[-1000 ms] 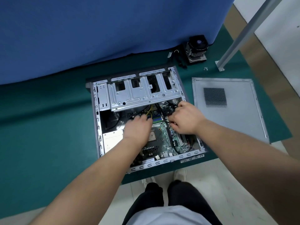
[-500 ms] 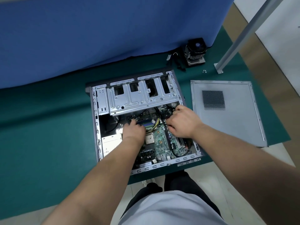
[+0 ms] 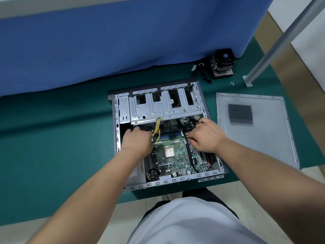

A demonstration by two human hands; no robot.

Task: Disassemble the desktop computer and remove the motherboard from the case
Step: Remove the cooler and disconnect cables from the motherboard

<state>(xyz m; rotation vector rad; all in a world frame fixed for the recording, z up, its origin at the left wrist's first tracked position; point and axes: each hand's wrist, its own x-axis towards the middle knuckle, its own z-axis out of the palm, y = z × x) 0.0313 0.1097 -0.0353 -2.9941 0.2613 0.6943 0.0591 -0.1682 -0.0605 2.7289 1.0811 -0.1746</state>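
Note:
The open grey computer case [image 3: 116, 138] lies flat on a green mat. Inside it is the green motherboard [image 3: 177, 161] with a bare square CPU [image 3: 169, 151] at its middle. My left hand [image 3: 139, 140] is at the board's upper left and grips a bundle of yellow wires [image 3: 157, 128] that runs up under the drive cage. My right hand [image 3: 205, 136] is at the board's upper right. Its fingers curl down around a black cable [image 3: 192, 161] that loops along the board's right edge. The fingertips of both hands are hidden.
A metal drive cage [image 3: 165, 107] covers the case's far half. The removed side panel [image 3: 267, 134] lies to the right. A CPU cooler with fan [image 3: 222, 64], loose black cables and small screws [image 3: 232, 83] lie behind, by a blue partition. A slanted metal post [image 3: 281, 41] stands at right.
My left hand has moved left across the board, drawing the yellow wires with it and uncovering the CPU. My right hand has stayed at the board's upper right.

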